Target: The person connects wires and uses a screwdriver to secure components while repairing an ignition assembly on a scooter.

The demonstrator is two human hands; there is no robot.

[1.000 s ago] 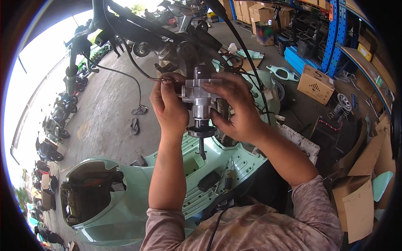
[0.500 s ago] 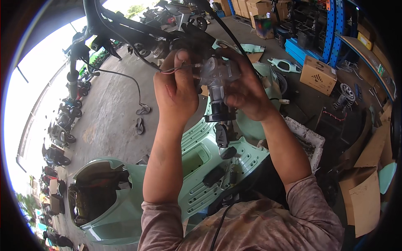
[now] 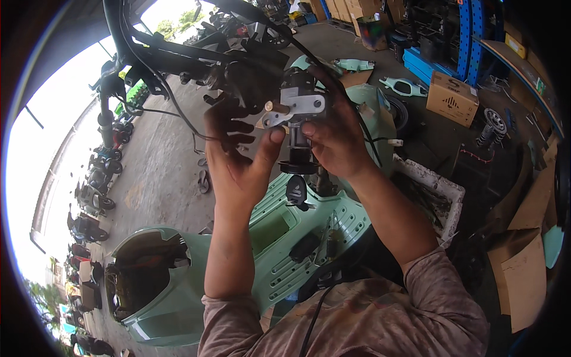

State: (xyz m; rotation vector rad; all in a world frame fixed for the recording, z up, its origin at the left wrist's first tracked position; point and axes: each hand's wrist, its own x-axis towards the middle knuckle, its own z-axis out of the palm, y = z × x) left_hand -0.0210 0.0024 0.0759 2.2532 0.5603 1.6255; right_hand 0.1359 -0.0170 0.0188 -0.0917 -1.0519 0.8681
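Note:
An ignition lock (image 3: 299, 132) with a silver mounting plate hangs in front of me, its key (image 3: 296, 191) in the black lower end. My right hand (image 3: 336, 134) grips the lock from the right, its thumb pressed on the body just under the plate. A brass-coloured bolt (image 3: 276, 107) sticks out at the plate's left side. My left hand (image 3: 238, 157) is open, fingers spread, the thumb tip close to the plate's lower left corner; whether it touches cannot be told. A dark cable (image 3: 178, 110) passes down to the left fingers. Behind them is the dark scooter frame (image 3: 238, 77).
Below lies a mint-green scooter body (image 3: 169, 315) with a ribbed floorboard (image 3: 279, 268). A pair of sandals (image 3: 204, 180) lies on the concrete. To the right are a white foam box (image 3: 455, 193), a cardboard box (image 3: 452, 98), a shock absorber (image 3: 492, 126) and blue shelving (image 3: 470, 41).
The lock has turned, so its silver plate and bolt now show. My left hand has let go of the thin wires by the lock and spread its fingers. The right hand keeps its grip.

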